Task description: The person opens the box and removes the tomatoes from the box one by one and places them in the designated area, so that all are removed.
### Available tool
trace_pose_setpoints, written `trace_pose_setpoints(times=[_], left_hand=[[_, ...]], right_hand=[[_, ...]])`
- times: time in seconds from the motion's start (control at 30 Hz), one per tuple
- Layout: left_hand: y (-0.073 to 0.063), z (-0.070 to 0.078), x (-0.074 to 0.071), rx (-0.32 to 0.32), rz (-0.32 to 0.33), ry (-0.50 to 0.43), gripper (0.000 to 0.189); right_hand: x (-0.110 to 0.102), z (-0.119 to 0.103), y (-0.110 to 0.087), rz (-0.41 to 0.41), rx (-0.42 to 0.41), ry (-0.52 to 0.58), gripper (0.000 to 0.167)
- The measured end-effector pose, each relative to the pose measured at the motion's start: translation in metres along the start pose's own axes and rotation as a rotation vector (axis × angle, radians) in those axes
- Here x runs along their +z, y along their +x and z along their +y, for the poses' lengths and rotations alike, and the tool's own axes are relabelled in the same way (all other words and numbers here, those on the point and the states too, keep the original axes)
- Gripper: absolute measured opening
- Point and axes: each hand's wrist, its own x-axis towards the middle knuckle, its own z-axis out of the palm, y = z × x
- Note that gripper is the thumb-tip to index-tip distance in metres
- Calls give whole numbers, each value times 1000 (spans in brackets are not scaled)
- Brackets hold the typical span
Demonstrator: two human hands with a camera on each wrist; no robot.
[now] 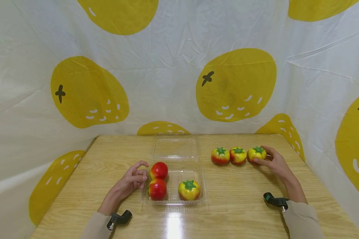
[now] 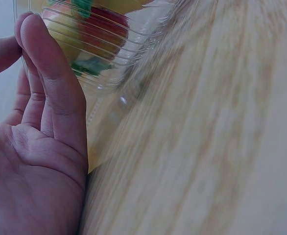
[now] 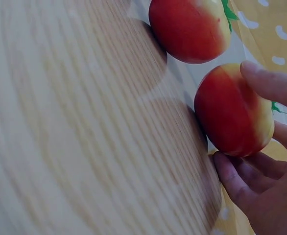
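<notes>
At the right end of a row of red-and-yellow tomatoes with green leafy tops, my right hand [image 1: 273, 164] holds one tomato [image 1: 256, 154] between thumb and fingers. In the right wrist view, the thumb lies on this tomato [image 3: 229, 115] and the other fingers come round its far side. My left hand [image 1: 132, 179], loosely bent, is at the left wall of a clear plastic clamshell box [image 1: 173, 201]. Its fingertips overlap the ribbed wall in the left wrist view. Inside are two tomatoes [image 1: 157, 189] on their sides at left and an upright tomato [image 1: 189, 191] at right.
Behind the box's tray, its hinged lid [image 1: 175, 148] lies folded back. Two more tomatoes [image 1: 220, 156] stand side by side, left of the held one. A white curtain [image 1: 164, 93] with yellow fruit prints hangs along the back and sides of the wooden table [image 1: 233, 205].
</notes>
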Motion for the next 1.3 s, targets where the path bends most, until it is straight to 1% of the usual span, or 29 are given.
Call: trace_pose_setpoints(times=[0.2,0.27,0.47,0.63,0.73,0.97,1.17,1.3], left_hand=[[0,0,0,3,-1,3,38],[0,0,0,2,-2,2,38],[1,0,0,-8,4,3,38],[1,0,0,-15,10,6,38],[1,0,0,-13,10,5,38],[0,0,1,-11,6,0,38],[0,0,1,-12,8,-1,38],[0,1,1,-10,5,0,38]], right_hand=[[-1,3,1,-12,8,5,80],[-2,3,1,-17,10,0,81],[-3,2,1,-16,38,29,86],[-3,3,1,-24,55,56,84],[-4,2,1,-27,50,40,83],[-2,-2,-2,-19,55,34,87],[-3,-3,-2,-7,34,-3,83],[-4,-3,-2,-17,27,1,81]])
